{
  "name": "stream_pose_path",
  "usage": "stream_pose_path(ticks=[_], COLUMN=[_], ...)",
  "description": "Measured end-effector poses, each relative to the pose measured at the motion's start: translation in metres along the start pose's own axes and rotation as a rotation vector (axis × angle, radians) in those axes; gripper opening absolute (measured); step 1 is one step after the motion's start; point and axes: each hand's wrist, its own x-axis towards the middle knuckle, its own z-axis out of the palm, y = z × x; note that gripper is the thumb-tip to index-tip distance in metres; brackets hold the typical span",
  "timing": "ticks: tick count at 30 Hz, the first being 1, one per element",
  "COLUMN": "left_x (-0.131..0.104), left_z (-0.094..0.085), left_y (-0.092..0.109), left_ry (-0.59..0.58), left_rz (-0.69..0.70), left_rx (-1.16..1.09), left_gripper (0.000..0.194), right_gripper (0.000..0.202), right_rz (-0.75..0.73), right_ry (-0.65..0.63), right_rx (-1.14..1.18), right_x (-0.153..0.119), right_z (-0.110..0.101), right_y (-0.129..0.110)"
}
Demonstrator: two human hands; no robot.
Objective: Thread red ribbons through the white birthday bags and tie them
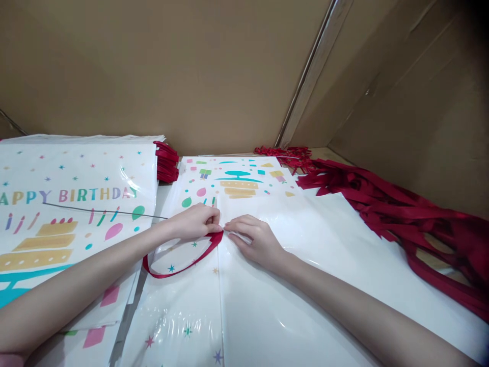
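Observation:
Near the middle, my left hand [196, 221] is closed on a red ribbon [183, 270], which loops down to the left over a printed white sheet [183, 311]. Beside it my right hand [254, 237] has its thumb and fingers drawn together at the white sheet's edge, close to the ribbon's end; what lies between the fingertips is too small to tell. A plain white sheet [290, 316] lies beneath my right hand and forearm. A thin dark rod or wire [103, 210] runs from the left toward my left hand.
At the left is a stack of birthday-printed sheets [76, 165] with red ribbons [166, 162] at its corner. Long red ribbons [374, 199] are heaped along the right edge. Behind stands a brown cardboard wall [153, 66], with a seam toward the right.

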Motion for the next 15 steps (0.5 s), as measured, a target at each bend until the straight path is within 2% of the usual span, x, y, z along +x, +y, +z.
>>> stream_pose_path(ticks=[5, 8, 10, 15], left_x=[-0.001, -0.002, -0.003, -0.009], left_z=[0.007, 0.005, -0.002, -0.027], left_y=[0.005, 0.006, 0.005, -0.001], left_ry=[0.122, 0.143, 0.091, -0.13], left_rz=[0.004, 0.035, 0.033, -0.076], left_rx=[0.242, 0.331, 0.335, 0.369], left_gripper=[0.02, 0.019, 0.019, 0.009], right_gripper=[0.018, 0.017, 0.017, 0.018], right_rz=[-0.101, -0.117, -0.116, -0.115], right_ry=[-0.01, -0.031, -0.042, -0.062], right_rx=[-0.088, -0.129, -0.147, -0.162], right_x=[-0.001, -0.001, -0.002, -0.002], right_z=[-0.001, -0.002, -0.001, -0.001], right_y=[-0.004, -0.006, -0.006, -0.006])
